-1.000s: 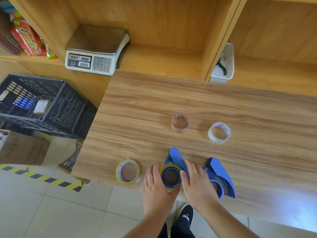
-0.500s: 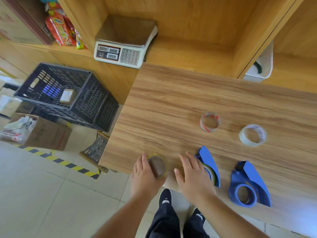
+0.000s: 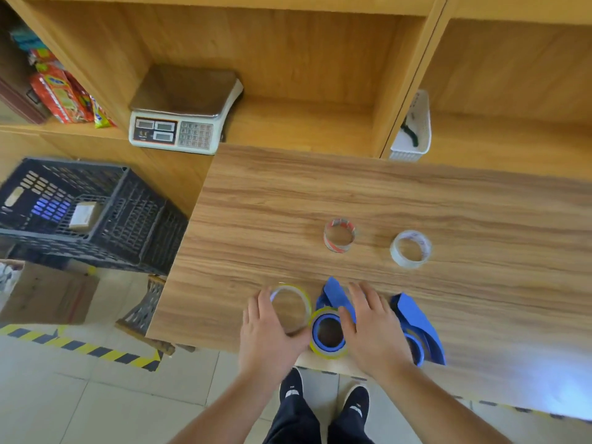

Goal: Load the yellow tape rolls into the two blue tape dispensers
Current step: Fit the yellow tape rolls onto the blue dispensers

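Left hand [image 3: 269, 331] lies flat on the near edge of the table [image 3: 352, 193], fingers loosely spread, touching the side of the loose yellow tape roll [image 3: 291, 307], not closed on it. Right hand [image 3: 373, 328] is spread wide over the first blue dispenser [image 3: 333, 296], gripping nothing that I can see. That dispenser already has a yellow roll [image 3: 328, 334] on its hub. Second blue dispenser [image 3: 416, 328] sits just right of the right hand; a yellowish band seems to show at its hub, too blurred to tell if it is loaded.

Risks: everything sits at the near table edge, and the loaded roll looks close to the lip, so a push from either hand could knock it to the floor. The loose roll could slide away under a flat palm instead of being picked up. The red-printed roll [image 3: 339, 235] and clear roll [image 3: 411, 249] farther back could be grabbed by mistake.

Surface: wood-grain laminate, smooth, probably slippery. Room: wooden shelving behind with a weighing scale [image 3: 182, 116] and a white basket [image 3: 413, 129]; black crate [image 3: 83, 213] and tiled floor with hazard tape on the left.
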### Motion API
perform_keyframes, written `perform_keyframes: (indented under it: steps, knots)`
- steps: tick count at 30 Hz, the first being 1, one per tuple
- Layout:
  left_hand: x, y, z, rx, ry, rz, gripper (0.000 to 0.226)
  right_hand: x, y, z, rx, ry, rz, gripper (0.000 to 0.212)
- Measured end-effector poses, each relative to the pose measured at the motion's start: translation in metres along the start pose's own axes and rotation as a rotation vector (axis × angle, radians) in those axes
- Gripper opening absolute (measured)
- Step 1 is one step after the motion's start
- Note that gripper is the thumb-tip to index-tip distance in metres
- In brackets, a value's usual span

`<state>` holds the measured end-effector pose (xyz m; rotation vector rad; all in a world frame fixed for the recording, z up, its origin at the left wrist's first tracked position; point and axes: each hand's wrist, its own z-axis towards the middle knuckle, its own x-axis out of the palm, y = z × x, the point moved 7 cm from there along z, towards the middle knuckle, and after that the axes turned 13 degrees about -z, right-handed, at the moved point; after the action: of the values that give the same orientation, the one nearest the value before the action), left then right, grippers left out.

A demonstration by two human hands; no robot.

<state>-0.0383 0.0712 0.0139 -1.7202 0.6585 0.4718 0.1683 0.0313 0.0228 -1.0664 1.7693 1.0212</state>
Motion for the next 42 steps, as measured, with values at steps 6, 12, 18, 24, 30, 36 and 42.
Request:
perform_keyframes:
  steps: [6, 12, 18, 24, 30, 36, 42]
  knots:
    - [0.079, -0.074, -0.049, 0.16, 0.112, -0.015, 0.107, -0.017, -0.1, -0.023, 0.199, -0.048, 0.078, 0.053]
    - [0.155, -0.103, -0.091, 0.148, 0.193, -0.004, 0.11, -0.014, -0.171, -0.051, 0.316, -0.052, 0.146, 0.051]
    - [0.195, -0.103, -0.101, 0.03, 0.145, 0.068, 0.105, 0.0, -0.2, -0.061, 0.318, -0.008, 0.242, 0.05]
    - [0.212, -0.092, -0.099, -0.025, 0.137, 0.115, 0.107, 0.014, -0.204, -0.058, 0.294, 0.075, 0.323, 0.05]
    - [0.225, -0.083, -0.094, -0.026, 0.115, 0.143, 0.103, 0.026, -0.195, -0.055, 0.253, 0.128, 0.338, 0.05]
    - [0.23, -0.078, -0.09, -0.039, 0.096, 0.13, 0.097, 0.035, -0.194, -0.055, 0.233, 0.129, 0.321, 0.05]
    - [0.206, -0.088, -0.096, 0.052, 0.084, 0.207, 0.104, 0.014, -0.175, -0.051, 0.168, -0.024, 0.223, 0.05]
